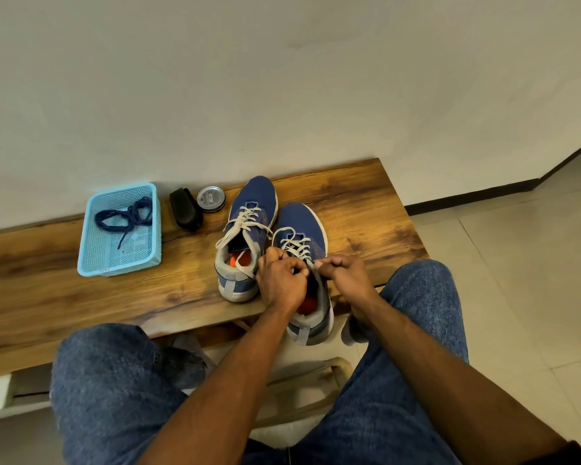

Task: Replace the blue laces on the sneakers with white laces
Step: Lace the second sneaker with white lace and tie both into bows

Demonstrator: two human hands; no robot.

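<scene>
The bench [81, 297] offers open wood in front of the basket [119, 229] and to the right of the right sneaker [304, 263]. Along the back wall, the basket, a black brush [186, 209] and a round tin [211, 198] stand in a row, the tin just beside the left sneaker [245, 236]. The two sneakers stand close together, leaving only a narrow gap between them.

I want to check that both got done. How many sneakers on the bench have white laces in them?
2. The left sneaker stands beside the basket, white-laced and untouched. The right sneaker is at the bench edge, where the left hand and right hand pinch its white lace ends.
</scene>
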